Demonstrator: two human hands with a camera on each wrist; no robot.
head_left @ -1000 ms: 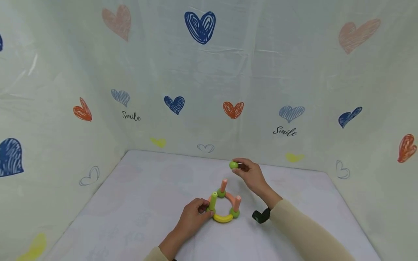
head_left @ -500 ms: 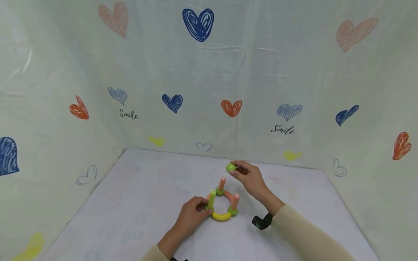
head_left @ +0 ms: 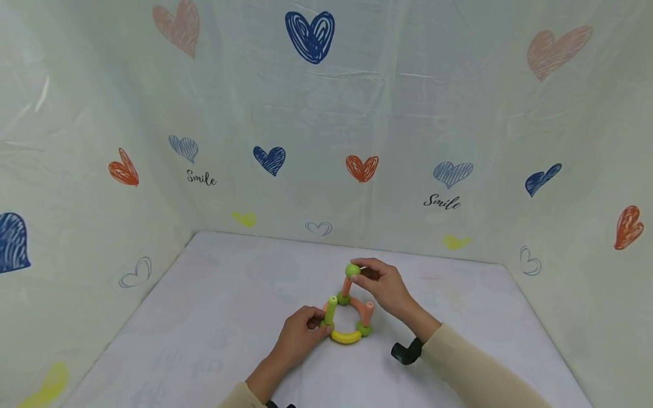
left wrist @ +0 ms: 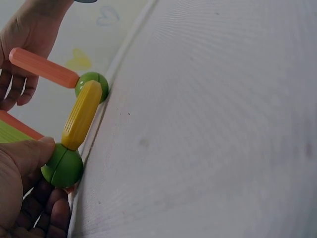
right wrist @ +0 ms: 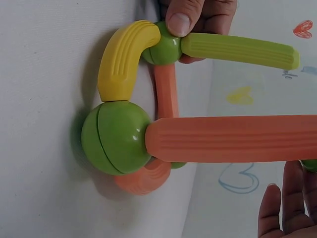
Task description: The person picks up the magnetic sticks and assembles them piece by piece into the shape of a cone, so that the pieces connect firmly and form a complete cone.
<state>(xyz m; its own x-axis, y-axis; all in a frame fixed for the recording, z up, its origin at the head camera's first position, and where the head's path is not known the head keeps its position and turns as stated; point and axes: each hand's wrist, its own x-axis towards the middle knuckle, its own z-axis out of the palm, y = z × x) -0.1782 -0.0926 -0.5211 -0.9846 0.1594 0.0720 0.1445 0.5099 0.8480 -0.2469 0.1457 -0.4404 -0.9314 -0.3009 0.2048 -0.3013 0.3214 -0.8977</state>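
On the white table stands a ring of curved rods, one of them yellow [head_left: 346, 338], joined by green balls. From the balls rise a light green rod [head_left: 331, 309], a near orange rod [head_left: 368, 313] and a far orange rod [head_left: 346, 287]. My left hand [head_left: 301, 335] pinches the green ball [left wrist: 64, 168] under the light green rod, thumb on its side. My right hand [head_left: 386, 287] pinches a loose green ball [head_left: 352, 270] at the top of the far orange rod. In the right wrist view, the near orange rod mostly covers that ball.
The white tabletop [head_left: 245, 283] runs back to a hanging sheet [head_left: 398, 124] printed with hearts. A black wrist device [head_left: 406, 352] sticks out under my right wrist, close to the ring's right side.
My right hand has brought the loose green ball left and down, from above and right of the ring to the far orange rod's top. My left hand keeps its pinch on the corner ball.
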